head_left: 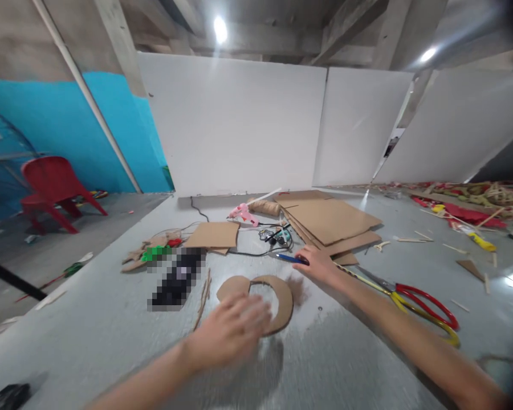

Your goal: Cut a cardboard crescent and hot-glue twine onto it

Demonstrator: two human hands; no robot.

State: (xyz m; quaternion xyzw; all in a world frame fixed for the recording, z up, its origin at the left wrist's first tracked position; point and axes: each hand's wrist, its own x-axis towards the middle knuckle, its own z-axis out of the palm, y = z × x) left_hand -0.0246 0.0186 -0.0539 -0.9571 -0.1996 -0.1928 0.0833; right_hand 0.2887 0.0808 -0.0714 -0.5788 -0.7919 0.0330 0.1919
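Left hand [231, 333] hovers, fingers spread, over the cardboard ring [277, 302]; right hand [318, 263] pinches a blue pen [291, 259].
The ring lies flat on the worktop [111, 330] (thin, light, probably easy to bend); best lifted at its outer edge.

Cardboard ring [277, 296] laid on floor [111, 319], under left hand [233, 333]. Pen [291, 259] placed behind ring, at right hand [318, 263]. Scissors [414, 304] set right of ring. Cardboard stack [331, 222] positioned behind pen; glue gun [243, 214] left of stack.
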